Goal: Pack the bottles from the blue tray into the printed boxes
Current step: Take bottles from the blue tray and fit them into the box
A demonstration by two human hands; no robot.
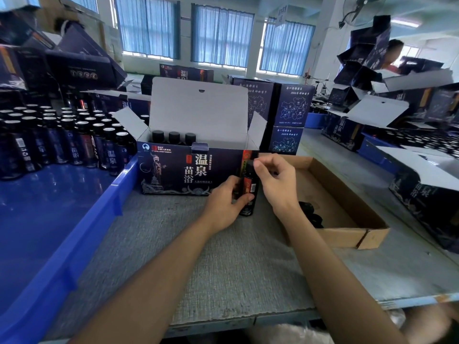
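A dark bottle [249, 188] with a red label stands on the grey table in front of the open printed box [173, 170]. My left hand [224, 203] grips its lower body. My right hand [275, 180] pinches at its top, fingers curled around the cap. Inside the box three black-capped bottles [173, 137] stand at the back, under the raised white lid. The blue tray [74, 219] lies on the left, with many dark bottles [62, 140] crowded at its far end.
A shallow brown cardboard tray [347, 214] with several black caps [310, 214] sits at right. Closed printed boxes [285, 115] are stacked behind the open one. More open boxes pile up left and right. A person is at the far right.
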